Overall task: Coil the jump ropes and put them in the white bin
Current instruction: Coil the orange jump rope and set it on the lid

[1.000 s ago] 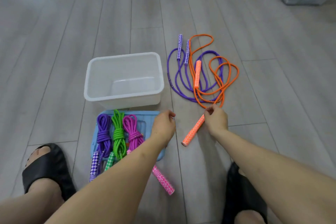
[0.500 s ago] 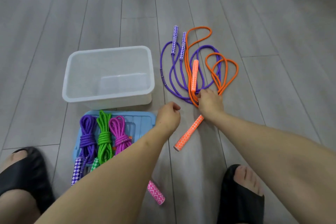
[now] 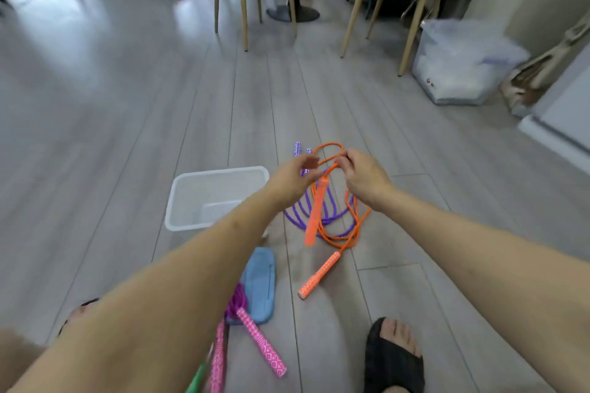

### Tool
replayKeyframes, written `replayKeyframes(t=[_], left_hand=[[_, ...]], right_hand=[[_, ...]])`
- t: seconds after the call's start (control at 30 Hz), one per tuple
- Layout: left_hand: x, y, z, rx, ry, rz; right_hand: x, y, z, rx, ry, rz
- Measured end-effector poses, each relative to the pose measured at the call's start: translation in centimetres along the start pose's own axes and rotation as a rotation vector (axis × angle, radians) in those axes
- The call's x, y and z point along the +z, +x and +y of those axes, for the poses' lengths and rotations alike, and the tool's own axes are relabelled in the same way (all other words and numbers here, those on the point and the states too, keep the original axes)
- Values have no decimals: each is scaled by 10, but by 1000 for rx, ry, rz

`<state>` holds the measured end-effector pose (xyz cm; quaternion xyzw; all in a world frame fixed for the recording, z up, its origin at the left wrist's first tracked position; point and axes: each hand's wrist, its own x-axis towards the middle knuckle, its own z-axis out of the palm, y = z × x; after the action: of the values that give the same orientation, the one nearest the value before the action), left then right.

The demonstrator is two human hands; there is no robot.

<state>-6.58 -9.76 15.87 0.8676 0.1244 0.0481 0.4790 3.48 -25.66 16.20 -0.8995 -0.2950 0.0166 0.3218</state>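
An orange jump rope (image 3: pixel 349 233) lies in loose loops on the floor over a purple jump rope (image 3: pixel 297 217). My right hand (image 3: pixel 362 177) pinches the orange cord and lifts it, so one orange handle (image 3: pixel 316 210) hangs below my fingers. The other orange handle (image 3: pixel 319 274) lies on the floor. My left hand (image 3: pixel 295 177) hovers beside the cord with relaxed fingers, holding nothing. The white bin (image 3: pixel 188 204) stands to the left, with nothing in it. A coiled pink rope (image 3: pixel 236 300) with pink handles (image 3: pixel 261 341) rests near a blue lid (image 3: pixel 260 284), partly hidden by my left arm.
My sandalled right foot (image 3: pixel 394 357) is at the bottom, my left foot (image 3: pixel 79 309) at the lower left. Chairs with wooden legs (image 3: pixel 244 9) and a table base (image 3: pixel 292 13) stand far ahead. A plastic storage box (image 3: pixel 459 67) sits at the right.
My right hand has moved up from the floor and lifted the orange cord with one handle dangling. My left hand rose beside it. The view tilted up, showing the chairs.
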Motion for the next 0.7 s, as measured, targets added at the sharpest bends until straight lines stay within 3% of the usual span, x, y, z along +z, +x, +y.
replayKeyframes(t=[0.13, 0.3, 0.47, 0.6, 0.7], left_hand=[[-43, -27, 81, 131, -7, -10], [-102, -78, 145, 194, 40, 179], [-151, -118, 173, 104, -273, 265], [-159, -136, 170, 84, -369, 259], [-156, -141, 153, 74, -478, 277]], right_hand=[[-73, -7, -73, -131, 37, 2], [-142, -40, -135, -274, 49, 20], [-165, -67, -138, -168, 214, 118], [-154, -72, -165, -52, 468, 205], [-138, -67, -196, -45, 513, 229]])
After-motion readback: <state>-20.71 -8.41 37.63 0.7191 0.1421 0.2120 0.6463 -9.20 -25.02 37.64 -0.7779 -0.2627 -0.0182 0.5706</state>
